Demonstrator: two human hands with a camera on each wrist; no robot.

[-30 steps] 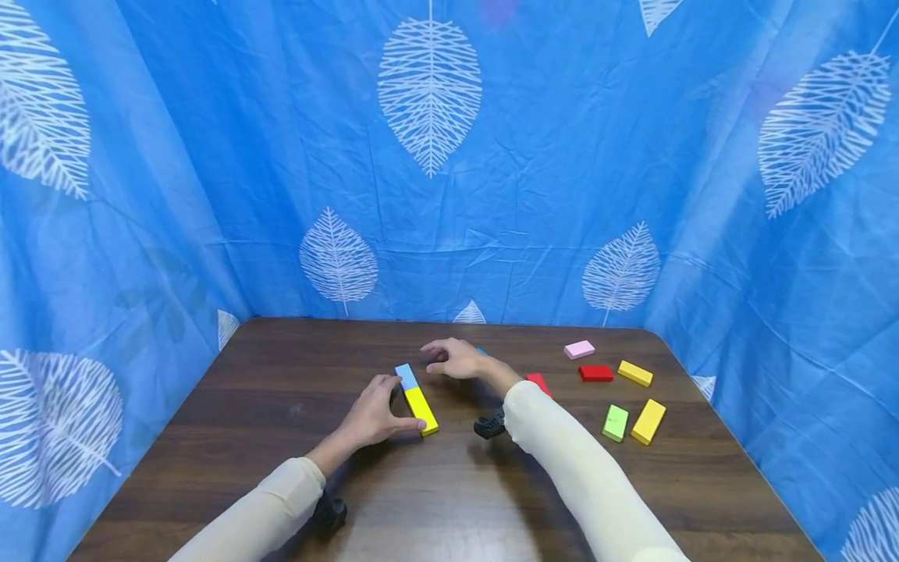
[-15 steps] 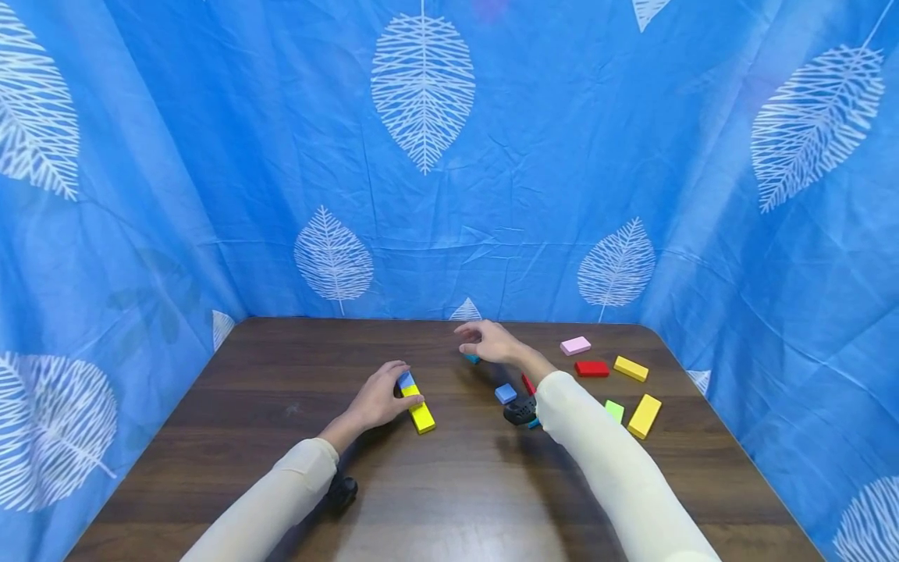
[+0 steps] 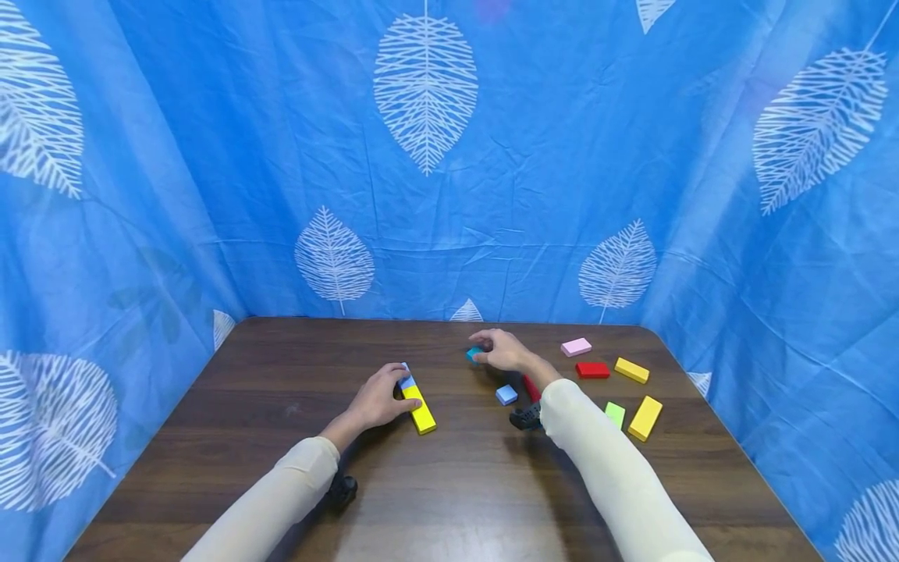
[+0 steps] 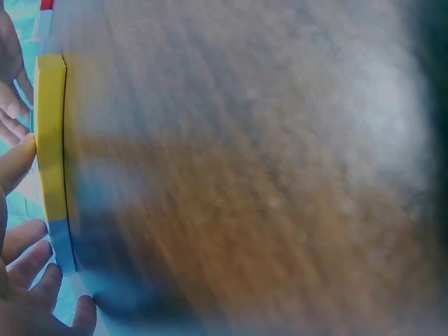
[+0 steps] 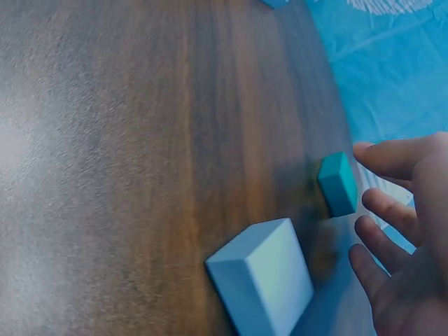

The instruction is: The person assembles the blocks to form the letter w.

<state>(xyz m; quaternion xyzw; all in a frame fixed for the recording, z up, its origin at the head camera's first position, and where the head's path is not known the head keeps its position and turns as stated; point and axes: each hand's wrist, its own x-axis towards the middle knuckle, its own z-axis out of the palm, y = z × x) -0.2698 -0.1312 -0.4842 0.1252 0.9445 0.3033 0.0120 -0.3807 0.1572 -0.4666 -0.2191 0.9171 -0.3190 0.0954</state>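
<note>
A yellow block (image 3: 424, 417) and a light blue block (image 3: 407, 381) lie end to end in a row on the wooden table. My left hand (image 3: 378, 396) rests along their left side, thumb at the yellow one and fingers at the blue one, as the left wrist view shows too. Farther back, a small teal block (image 3: 472, 355) sits just left of my right hand (image 3: 506, 350). The right wrist view has the thumb and fingers spread near the teal block (image 5: 338, 185), with nothing held. A loose blue block (image 3: 506, 394) lies in front of that hand.
Right of my right arm lie a pink block (image 3: 576, 346), a red block (image 3: 593, 370), a green block (image 3: 614, 413) and two yellow-orange blocks, one a larger yellow-orange block (image 3: 644, 417). Another red block (image 3: 531, 388) is partly behind the right wrist. A blue leaf-patterned curtain (image 3: 492, 234) surrounds the table.
My right hand has moved right and back from near the row to the teal block. The left hand has shifted slightly up along the row, its thumb now higher on the yellow block.
</note>
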